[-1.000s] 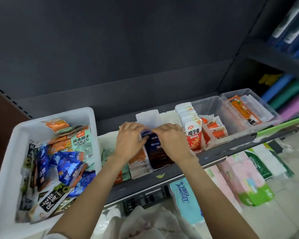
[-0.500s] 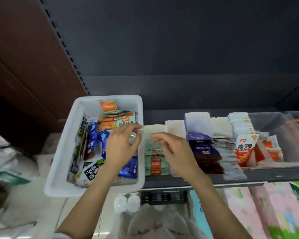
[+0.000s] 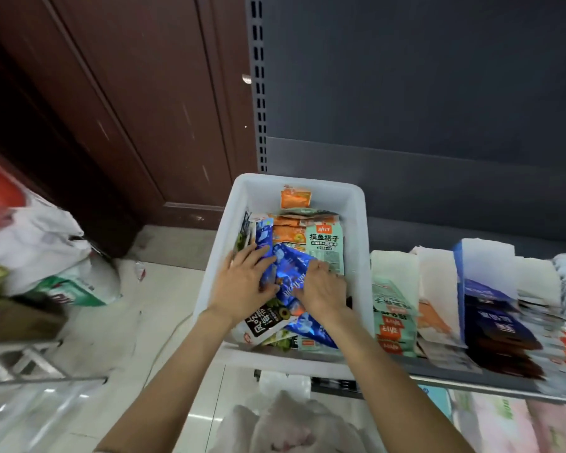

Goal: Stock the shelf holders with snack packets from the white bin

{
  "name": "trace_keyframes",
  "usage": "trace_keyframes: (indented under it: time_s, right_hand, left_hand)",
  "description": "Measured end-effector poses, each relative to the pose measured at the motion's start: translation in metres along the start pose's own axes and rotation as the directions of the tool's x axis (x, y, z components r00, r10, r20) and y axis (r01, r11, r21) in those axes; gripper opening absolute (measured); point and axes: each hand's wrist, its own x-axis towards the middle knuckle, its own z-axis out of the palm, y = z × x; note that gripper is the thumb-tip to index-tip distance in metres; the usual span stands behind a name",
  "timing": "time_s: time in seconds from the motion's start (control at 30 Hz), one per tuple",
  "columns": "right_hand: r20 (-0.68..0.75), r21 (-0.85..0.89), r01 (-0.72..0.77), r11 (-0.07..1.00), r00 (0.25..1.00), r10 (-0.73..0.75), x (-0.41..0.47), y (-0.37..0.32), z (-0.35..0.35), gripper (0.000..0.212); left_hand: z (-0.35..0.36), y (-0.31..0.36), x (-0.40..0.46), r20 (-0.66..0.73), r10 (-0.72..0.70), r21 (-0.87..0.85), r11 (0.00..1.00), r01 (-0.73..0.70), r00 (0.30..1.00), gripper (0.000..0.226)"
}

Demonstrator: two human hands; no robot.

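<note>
Left hand (image 3: 242,282) and right hand (image 3: 321,289) seemingly grip blue packets (image 3: 291,273) in white bin (image 3: 360,230).

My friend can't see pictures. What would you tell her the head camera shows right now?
Two bare hands, left hand and right hand, reach into a white bin full of snack packets and hold shiny blue packets. To the right, shelf holders already hold rows of packets. The dark shelf back rises behind.

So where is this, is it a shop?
Probably a small shop. A dark metal shelf holds rows of snack packets in holders, a white bin holds more packets, and wrapped tissue packs sit below.
</note>
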Motion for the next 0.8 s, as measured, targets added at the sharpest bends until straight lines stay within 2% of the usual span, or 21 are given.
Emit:
trace_keyframes:
  time_s: [0.07,0.13,0.23,0.3,0.4,0.47,0.5,0.57,0.63,0.8]
  right_hand:
    - [-0.004,0.064,-0.020,0.998,1.000,0.020,0.002,-0.002,0.005,0.066]
    - [-0.051,0.219,-0.028,0.975,0.998,0.040,0.005,0.003,0.002,0.055]
    - [-0.126,0.559,-0.021,0.829,0.986,0.110,0.002,0.013,-0.011,0.029]
    - [-0.215,0.676,0.026,0.736,0.963,0.164,-0.007,0.017,-0.023,0.012]
    - [-0.309,0.721,0.113,0.684,0.935,0.172,-0.023,0.029,-0.043,0.009]
    - [-0.323,0.757,0.145,0.638,0.931,0.172,-0.034,0.040,-0.056,0.009]
    - [-0.312,0.803,0.144,0.578,0.928,0.202,-0.040,0.045,-0.062,0.007]
    - [-0.249,0.912,0.135,0.387,0.932,0.263,-0.052,0.055,-0.074,0.005]
    - [-0.198,0.957,0.134,0.258,0.951,0.238,-0.066,0.066,-0.084,0.013]
    - [-0.212,0.953,0.195,0.231,0.976,0.051,-0.105,0.094,-0.101,0.008]
  left_hand:
    - [0.003,-0.001,0.003,0.030,0.008,0.020,1.000,-0.009,1.000,0.056]
    - [0.005,-0.004,0.004,0.058,0.010,0.027,1.000,-0.011,0.998,0.055]
    - [0.006,-0.006,0.004,0.080,0.019,0.032,0.999,-0.022,0.997,0.057]
    - [0.006,-0.005,0.006,0.062,0.026,0.024,0.999,-0.028,0.998,0.060]
    - [0.001,0.001,0.008,-0.080,0.032,-0.111,0.993,-0.041,0.996,0.064]
    - [-0.009,0.010,0.010,-0.226,0.056,-0.269,0.956,-0.117,0.973,0.068]
    - [-0.016,0.017,0.011,-0.276,0.092,-0.332,0.925,-0.185,0.957,0.069]
    - [-0.029,0.035,0.009,-0.292,0.226,-0.409,0.849,-0.335,0.929,0.070]
    - [-0.037,0.054,0.005,-0.263,0.338,-0.477,0.769,-0.426,0.904,0.070]
    - [-0.045,0.088,0.001,-0.239,0.339,-0.640,0.650,-0.410,0.910,0.067]
